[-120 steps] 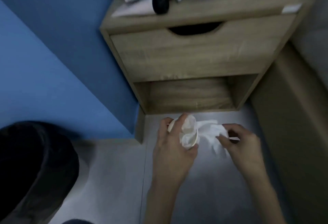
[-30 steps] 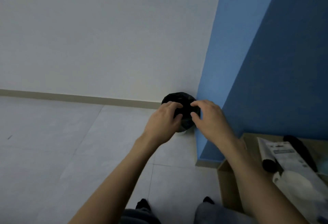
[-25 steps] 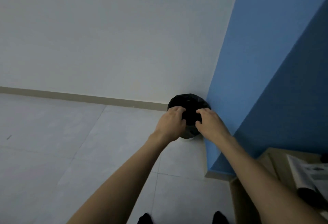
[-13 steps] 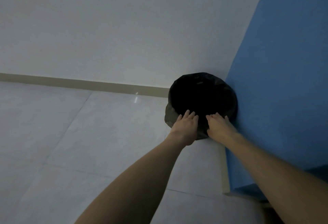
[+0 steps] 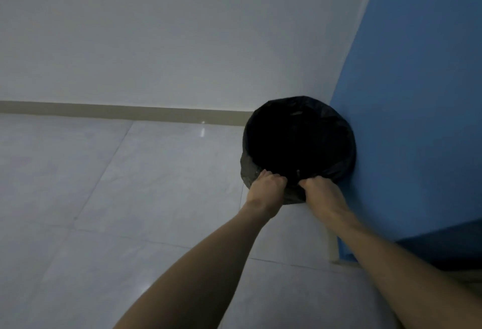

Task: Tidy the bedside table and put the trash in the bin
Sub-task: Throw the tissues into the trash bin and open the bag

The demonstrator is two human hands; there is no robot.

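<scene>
A round bin [image 5: 300, 143] lined with a black plastic bag [image 5: 250, 169] stands on the pale tiled floor [image 5: 104, 198], in the corner where the white wall [image 5: 169, 36] meets the blue wall [image 5: 417, 94]. Its far right side sits against the blue wall. The inside of the bin is too dark to tell what lies in it.

Both bare forearms reach forward from the lower edge of the view to the near rim of the bin. The left hand [image 5: 267, 189] is curled over the near left part of the rim, its grip closed on the bag's edge, with the fingers bent down into the fold of plastic. The right hand [image 5: 319, 190] is just beside it, on the near right part of the rim, its grip likewise closed tight on a bunch of the bag. A small stretch of crumpled bag hangs between the two hands.

A beige skirting board [image 5: 117, 111] runs along the foot of the white wall. No trash shows in either hand, and the bedside table is out of view.
</scene>
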